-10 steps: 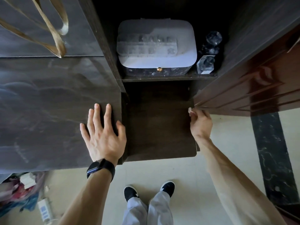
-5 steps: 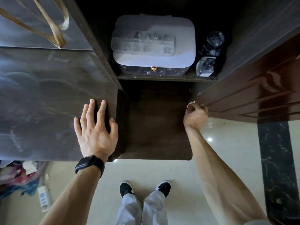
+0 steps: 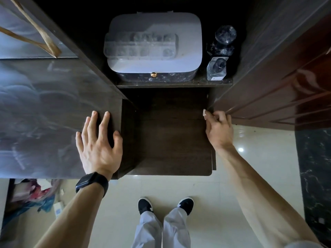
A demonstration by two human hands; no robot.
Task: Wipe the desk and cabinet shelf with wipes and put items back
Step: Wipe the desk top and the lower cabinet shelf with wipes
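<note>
Head view: my left grip (image 3: 99, 145) lies flat, fingers spread, on the desk (image 3: 44, 104) at centre left. My right grip (image 3: 217, 129) pinches the wipe (image 3: 204, 112), right of centre, at the edge of the shelf (image 3: 170, 136). Soft, light, limp, I judge; best held bunched.

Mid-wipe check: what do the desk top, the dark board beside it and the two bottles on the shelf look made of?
Desk top: glossy dark laminate or polished stone, hard to tell; it mirrors light and shows wipe streaks. Dark board: matte wood-grain, probably laminated board; fine grain lines, no glare. Bottles: clear glass, likely; see-through with bright glints.
</note>
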